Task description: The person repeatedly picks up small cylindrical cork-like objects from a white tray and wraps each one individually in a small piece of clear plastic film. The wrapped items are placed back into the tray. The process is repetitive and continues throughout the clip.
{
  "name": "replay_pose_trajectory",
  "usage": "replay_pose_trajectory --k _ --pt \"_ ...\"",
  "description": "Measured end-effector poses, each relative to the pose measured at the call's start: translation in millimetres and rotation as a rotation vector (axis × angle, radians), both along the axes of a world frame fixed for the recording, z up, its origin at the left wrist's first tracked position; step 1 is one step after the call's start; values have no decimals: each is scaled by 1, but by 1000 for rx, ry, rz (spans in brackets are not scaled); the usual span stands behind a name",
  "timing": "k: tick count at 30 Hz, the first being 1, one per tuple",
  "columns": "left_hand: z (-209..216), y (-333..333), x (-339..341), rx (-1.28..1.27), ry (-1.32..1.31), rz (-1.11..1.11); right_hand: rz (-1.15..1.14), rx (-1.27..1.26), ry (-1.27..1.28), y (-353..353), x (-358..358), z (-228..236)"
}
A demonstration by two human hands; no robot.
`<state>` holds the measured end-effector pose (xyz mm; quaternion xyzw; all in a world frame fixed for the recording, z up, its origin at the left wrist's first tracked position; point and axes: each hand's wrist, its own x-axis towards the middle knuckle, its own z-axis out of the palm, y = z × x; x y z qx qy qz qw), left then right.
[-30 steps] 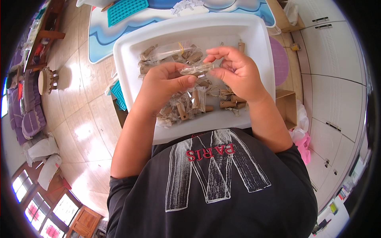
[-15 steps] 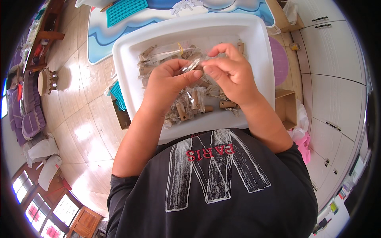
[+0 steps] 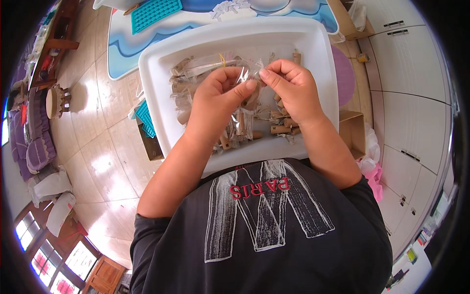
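Note:
Between my hands, above a white plastic tub, is a small clear plastic bag. A brown cylinder shows just below it; whether it lies inside the bag I cannot tell. My left hand pinches the bag's left side between thumb and fingers. With thumb and forefinger together, my right hand grips its other edge. Brown cylinders in clear wrappers fill the tub's left and middle. To the right lie several cylinders that look unwrapped, with thin strings among them.
Beyond the tub is a blue-and-white wave-patterned table with a teal moulded tray on it. Cardboard boxes flank the tub. White cabinets line the right side; a round stool stands on the tiled floor at left.
My right hand has drawn closer, its fingers now pinched on the bag. My left hand has shifted slightly right, and the bag is spread wider between them.

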<state>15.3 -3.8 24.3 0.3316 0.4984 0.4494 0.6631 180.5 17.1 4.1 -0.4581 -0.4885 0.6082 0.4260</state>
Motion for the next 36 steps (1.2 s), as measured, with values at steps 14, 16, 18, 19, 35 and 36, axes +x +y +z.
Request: replay_pose_trajectory --k 14,16,18,19,35,36 --pt "-9 8 -4 -119 -215 100 -252 191 -92 -1 -8 -1" --pt "-11 8 -5 -133 -214 77 -300 378 -207 -2 -8 -2" --pt "-10 6 -6 -124 -197 40 -295 661 -318 -2 -4 4" --pt "-9 4 -4 -115 -186 54 -236 734 -383 -4 -6 9" --pt "-3 -8 11 242 415 -171 -181 873 -575 4 -8 -3" --pt "-1 -9 12 251 439 -185 -249 725 -464 6 -6 -6"
